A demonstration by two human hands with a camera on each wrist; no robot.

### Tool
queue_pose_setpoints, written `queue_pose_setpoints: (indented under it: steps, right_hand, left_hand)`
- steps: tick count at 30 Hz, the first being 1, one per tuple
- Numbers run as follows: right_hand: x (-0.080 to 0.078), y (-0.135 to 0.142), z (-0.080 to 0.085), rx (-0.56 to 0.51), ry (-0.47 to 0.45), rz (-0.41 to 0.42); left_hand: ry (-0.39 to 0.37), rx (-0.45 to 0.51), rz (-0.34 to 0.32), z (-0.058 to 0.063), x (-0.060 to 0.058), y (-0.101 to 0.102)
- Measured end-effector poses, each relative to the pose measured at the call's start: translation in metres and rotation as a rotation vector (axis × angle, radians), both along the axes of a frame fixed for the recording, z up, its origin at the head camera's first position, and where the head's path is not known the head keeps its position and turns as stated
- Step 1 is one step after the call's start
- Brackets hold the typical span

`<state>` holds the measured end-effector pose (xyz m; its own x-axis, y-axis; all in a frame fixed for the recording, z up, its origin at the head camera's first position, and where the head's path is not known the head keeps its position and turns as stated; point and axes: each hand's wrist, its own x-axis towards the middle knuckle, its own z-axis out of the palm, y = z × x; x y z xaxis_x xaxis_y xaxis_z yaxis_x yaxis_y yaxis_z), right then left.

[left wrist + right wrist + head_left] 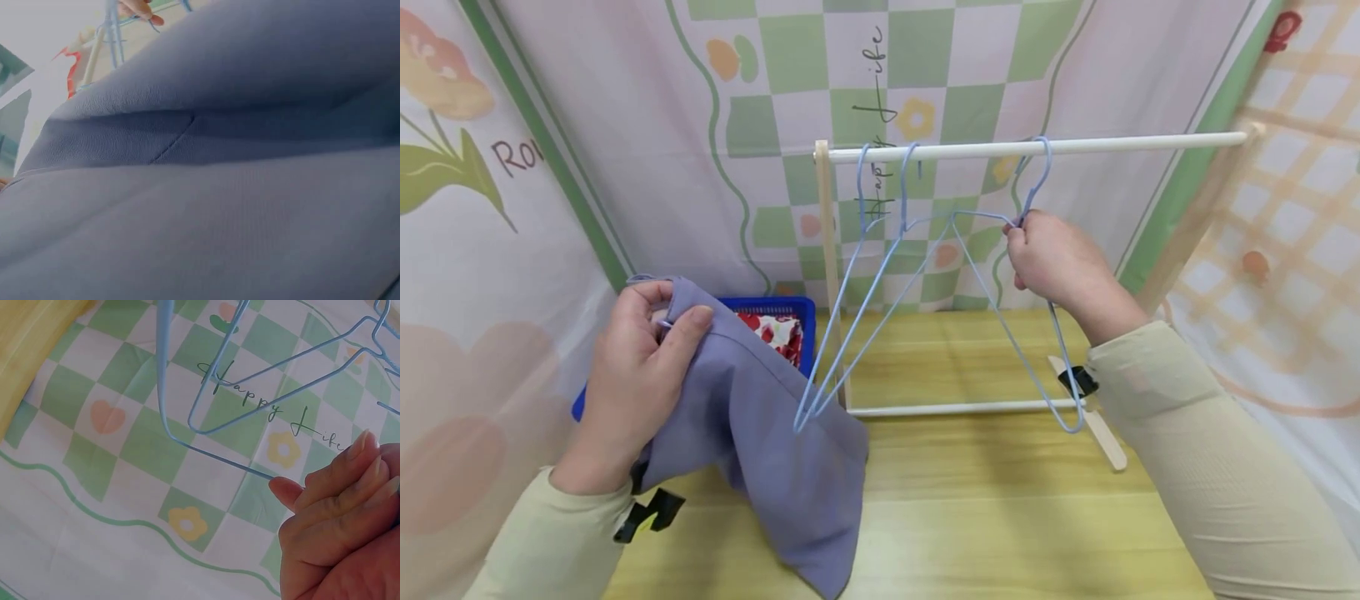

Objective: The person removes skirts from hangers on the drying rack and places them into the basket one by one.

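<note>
My left hand pinches the top edge of a grey-purple garment between thumb and fingers. The cloth hangs down over the table and fills most of the left wrist view, where a short seam shows. On the other side, my right hand grips a light blue wire hanger just below its hook. That hook is at the white rod of a small rack. Two more blue hangers hang from the rod's left end, their lower corners in front of the garment. In the right wrist view, curled fingers hold the hanger's wire.
Behind the garment stands a blue basket with red-and-white printed cloth inside. The rack has a wooden post, a low white bar and a wooden foot on the wood-grain table. Printed curtains enclose the back and sides.
</note>
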<state>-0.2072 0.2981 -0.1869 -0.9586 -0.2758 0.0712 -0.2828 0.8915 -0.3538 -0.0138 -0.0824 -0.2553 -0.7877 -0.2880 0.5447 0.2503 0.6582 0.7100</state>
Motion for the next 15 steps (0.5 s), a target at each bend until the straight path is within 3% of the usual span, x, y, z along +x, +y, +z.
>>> queue_pose_setpoints:
  steps: [9,15]
  right_hand:
    - [0.0,0.0,0.0,-0.001,-0.007,0.002]
    - [0.0,0.0,0.0,0.0,-0.011,0.007]
  left_hand:
    - [-0.007,-0.065,-0.022,0.013,-0.002,-0.001]
    - [0.081,-0.173,-0.008,0.018,-0.004,0.0]
